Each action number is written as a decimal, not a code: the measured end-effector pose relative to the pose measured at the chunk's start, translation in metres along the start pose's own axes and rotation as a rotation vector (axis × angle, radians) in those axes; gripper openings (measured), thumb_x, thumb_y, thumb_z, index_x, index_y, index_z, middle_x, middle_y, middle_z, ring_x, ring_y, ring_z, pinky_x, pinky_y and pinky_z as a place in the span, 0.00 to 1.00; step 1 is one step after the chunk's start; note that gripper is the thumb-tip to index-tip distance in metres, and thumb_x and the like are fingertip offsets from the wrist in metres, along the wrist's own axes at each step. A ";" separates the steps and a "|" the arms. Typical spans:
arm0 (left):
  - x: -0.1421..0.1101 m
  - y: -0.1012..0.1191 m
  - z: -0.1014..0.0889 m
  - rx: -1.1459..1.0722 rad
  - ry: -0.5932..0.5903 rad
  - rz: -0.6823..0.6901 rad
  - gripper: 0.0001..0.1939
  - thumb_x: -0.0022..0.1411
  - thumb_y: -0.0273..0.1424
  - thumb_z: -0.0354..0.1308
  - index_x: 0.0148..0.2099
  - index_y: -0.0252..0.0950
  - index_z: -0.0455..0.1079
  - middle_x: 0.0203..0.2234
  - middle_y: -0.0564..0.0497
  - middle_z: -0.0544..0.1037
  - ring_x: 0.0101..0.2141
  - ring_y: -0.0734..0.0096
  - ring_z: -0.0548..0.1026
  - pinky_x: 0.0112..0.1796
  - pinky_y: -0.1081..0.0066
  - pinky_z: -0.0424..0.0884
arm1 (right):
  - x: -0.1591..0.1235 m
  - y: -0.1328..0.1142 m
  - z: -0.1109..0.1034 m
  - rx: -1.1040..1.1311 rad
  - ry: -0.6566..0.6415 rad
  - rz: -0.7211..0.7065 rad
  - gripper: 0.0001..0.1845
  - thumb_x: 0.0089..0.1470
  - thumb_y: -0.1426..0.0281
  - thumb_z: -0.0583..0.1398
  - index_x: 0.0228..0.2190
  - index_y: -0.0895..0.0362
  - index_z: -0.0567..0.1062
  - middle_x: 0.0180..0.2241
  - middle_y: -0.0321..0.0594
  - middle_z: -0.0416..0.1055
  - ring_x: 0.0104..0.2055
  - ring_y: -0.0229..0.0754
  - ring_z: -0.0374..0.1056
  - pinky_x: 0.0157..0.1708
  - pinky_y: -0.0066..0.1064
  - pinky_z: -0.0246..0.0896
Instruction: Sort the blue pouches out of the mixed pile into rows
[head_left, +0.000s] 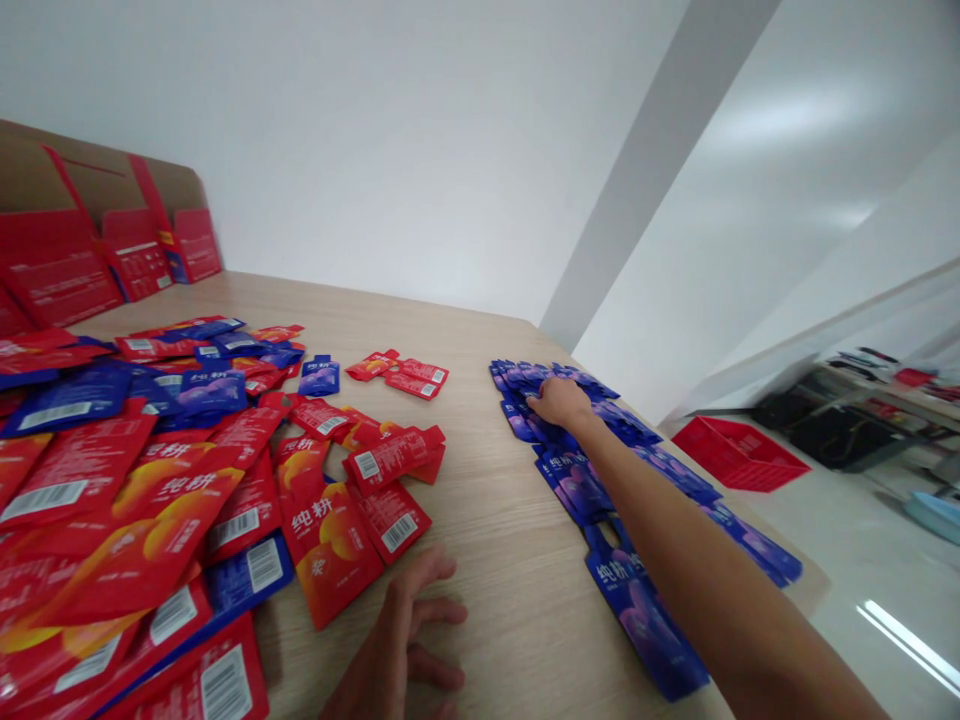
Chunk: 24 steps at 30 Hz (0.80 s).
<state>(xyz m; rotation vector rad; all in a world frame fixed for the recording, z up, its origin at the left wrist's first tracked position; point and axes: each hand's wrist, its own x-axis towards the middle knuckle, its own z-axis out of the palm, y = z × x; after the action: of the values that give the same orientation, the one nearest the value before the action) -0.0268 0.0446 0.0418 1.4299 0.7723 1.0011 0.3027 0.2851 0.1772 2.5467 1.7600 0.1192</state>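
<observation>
My right hand [559, 402] is stretched far forward and rests palm down on the far end of a long row of blue sachets [645, 470] that runs along the right edge of the wooden table [495, 510]. Its fingers lie flat on the packets. My left hand [409, 640] rests on the bare tabletop near me, fingers spread, holding nothing. Just to its left lies a big loose heap of red sachets [150, 520] mixed with blue ones [210, 388].
Red cardboard cartons [90, 250] stand opened at the far left of the table against a white wall. A few stray red sachets [409, 375] lie mid-table. Beyond the right edge, on the floor below, sit a red plastic basket [739, 455] and dark bags.
</observation>
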 end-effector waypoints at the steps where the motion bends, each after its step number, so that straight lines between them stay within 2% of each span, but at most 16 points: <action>1: 0.001 0.000 0.001 0.002 0.013 -0.013 0.46 0.56 0.24 0.62 0.74 0.52 0.54 0.70 0.40 0.66 0.55 0.52 0.79 0.41 0.63 0.82 | 0.000 0.001 -0.001 0.001 0.004 0.004 0.20 0.69 0.57 0.65 0.53 0.58 0.79 0.55 0.47 0.78 0.55 0.50 0.76 0.56 0.51 0.73; 4: 0.001 -0.001 0.002 0.018 0.031 -0.038 0.46 0.54 0.25 0.63 0.73 0.52 0.54 0.70 0.39 0.65 0.56 0.48 0.79 0.39 0.61 0.82 | -0.002 0.001 -0.002 0.008 0.017 0.009 0.20 0.70 0.56 0.63 0.49 0.60 0.82 0.52 0.53 0.80 0.57 0.54 0.77 0.56 0.48 0.71; 7: 0.000 0.001 0.001 0.027 -0.001 -0.019 0.44 0.59 0.28 0.61 0.75 0.54 0.53 0.70 0.40 0.66 0.57 0.48 0.79 0.42 0.60 0.82 | -0.007 -0.001 -0.003 0.014 0.032 0.001 0.20 0.69 0.57 0.63 0.47 0.61 0.84 0.51 0.60 0.81 0.58 0.59 0.77 0.55 0.46 0.71; 11: 0.000 0.003 -0.001 0.044 -0.015 -0.017 0.44 0.60 0.30 0.62 0.75 0.51 0.53 0.69 0.39 0.66 0.56 0.49 0.79 0.41 0.62 0.82 | -0.017 -0.014 -0.008 0.018 0.092 -0.051 0.24 0.69 0.56 0.62 0.51 0.63 0.82 0.55 0.67 0.78 0.63 0.66 0.72 0.58 0.55 0.66; 13: 0.001 0.004 -0.003 0.069 -0.034 -0.006 0.44 0.60 0.30 0.63 0.75 0.50 0.52 0.69 0.39 0.67 0.53 0.52 0.80 0.42 0.61 0.82 | -0.024 -0.030 -0.013 0.039 0.125 -0.129 0.25 0.70 0.56 0.61 0.55 0.64 0.79 0.57 0.68 0.77 0.64 0.67 0.70 0.60 0.56 0.64; 17: 0.000 0.010 -0.007 0.158 -0.138 0.058 0.43 0.63 0.26 0.59 0.77 0.47 0.51 0.61 0.40 0.74 0.42 0.62 0.83 0.46 0.60 0.81 | -0.043 -0.081 -0.026 0.123 0.122 -0.418 0.26 0.71 0.59 0.61 0.60 0.63 0.75 0.59 0.61 0.77 0.62 0.57 0.73 0.61 0.42 0.64; 19: -0.002 0.010 -0.005 0.213 -0.170 0.087 0.45 0.61 0.23 0.60 0.77 0.46 0.53 0.59 0.41 0.75 0.40 0.64 0.82 0.47 0.62 0.80 | -0.054 -0.115 -0.032 0.158 0.100 -0.587 0.25 0.70 0.60 0.63 0.61 0.61 0.75 0.60 0.56 0.77 0.61 0.52 0.74 0.60 0.35 0.63; 21: -0.004 0.006 0.002 0.262 -0.179 0.108 0.41 0.60 0.24 0.61 0.74 0.46 0.60 0.61 0.41 0.75 0.45 0.59 0.81 0.48 0.62 0.79 | -0.062 -0.150 -0.036 0.176 0.072 -0.729 0.23 0.69 0.61 0.64 0.60 0.60 0.76 0.60 0.53 0.78 0.61 0.49 0.74 0.59 0.32 0.62; 24: -0.004 -0.010 0.017 0.324 -0.165 0.056 0.27 0.66 0.28 0.59 0.66 0.49 0.72 0.63 0.44 0.77 0.54 0.51 0.80 0.52 0.59 0.78 | -0.067 -0.204 -0.038 0.176 0.034 -0.849 0.19 0.70 0.63 0.63 0.57 0.60 0.77 0.59 0.52 0.78 0.61 0.50 0.73 0.60 0.35 0.63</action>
<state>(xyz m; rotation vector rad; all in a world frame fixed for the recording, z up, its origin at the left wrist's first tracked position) -0.0121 0.0346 0.0319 1.7970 0.8013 0.8118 0.0855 0.2948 0.1958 1.6594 2.7707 -0.0285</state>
